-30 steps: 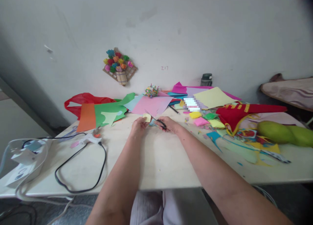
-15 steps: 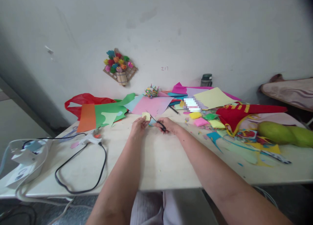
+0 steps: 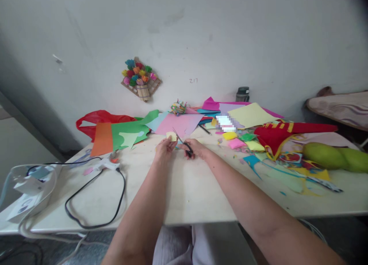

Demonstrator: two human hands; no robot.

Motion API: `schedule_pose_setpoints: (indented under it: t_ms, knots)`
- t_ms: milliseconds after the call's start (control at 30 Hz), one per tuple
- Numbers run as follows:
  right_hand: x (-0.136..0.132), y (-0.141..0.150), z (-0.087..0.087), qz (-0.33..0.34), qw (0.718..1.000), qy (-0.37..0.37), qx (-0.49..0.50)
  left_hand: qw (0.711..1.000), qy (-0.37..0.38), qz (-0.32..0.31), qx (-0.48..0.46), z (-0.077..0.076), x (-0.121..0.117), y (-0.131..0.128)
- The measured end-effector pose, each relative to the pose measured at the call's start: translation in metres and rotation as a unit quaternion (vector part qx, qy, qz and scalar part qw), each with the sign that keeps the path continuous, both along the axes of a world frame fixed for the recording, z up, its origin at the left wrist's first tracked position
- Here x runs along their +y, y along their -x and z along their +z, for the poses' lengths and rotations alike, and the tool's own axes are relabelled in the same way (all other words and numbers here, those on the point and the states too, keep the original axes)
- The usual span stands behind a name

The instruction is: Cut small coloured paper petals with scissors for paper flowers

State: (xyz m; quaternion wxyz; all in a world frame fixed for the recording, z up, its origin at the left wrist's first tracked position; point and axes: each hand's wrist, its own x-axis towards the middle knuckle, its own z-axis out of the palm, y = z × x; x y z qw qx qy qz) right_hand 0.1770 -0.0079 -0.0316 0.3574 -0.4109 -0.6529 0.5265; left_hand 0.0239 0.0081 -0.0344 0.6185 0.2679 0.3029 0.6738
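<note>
The left hand point(image 3: 165, 147) pinches a yellow paper piece point(image 3: 171, 136); the right hand point(image 3: 195, 147) holds scissors point(image 3: 187, 147).

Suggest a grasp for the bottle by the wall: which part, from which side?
Bottle: grip the dark lid, coming from above. It stands upright with the lid exposed; papers hide its base from the front, and the wall behind likely leaves little finger room.

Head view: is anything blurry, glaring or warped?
In the head view, light is soft, the wall dimmer at far left; scissors and right hand look slightly soft; a white patch is washed out and pixelated; forearms seem stretched, perhaps by a wide lens; the top right corner is dark.
</note>
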Motion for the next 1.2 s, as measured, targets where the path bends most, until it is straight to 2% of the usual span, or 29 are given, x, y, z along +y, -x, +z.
schedule_pose_setpoints:
  t_ms: [267,600,1200]
  knots:
    - [-0.001,0.006,-0.001,-0.028,1.000,-0.009,0.008,1.000,-0.009,0.003,-0.011,0.001,-0.003,-0.008]
    - [-0.006,0.008,0.004,-0.049,0.999,0.005,0.018,0.998,0.003,0.041,-0.041,-0.001,-0.002,-0.014]
    - [-0.003,0.009,0.002,-0.053,0.999,-0.001,0.010,0.998,0.009,0.046,-0.048,0.000,-0.003,-0.017]
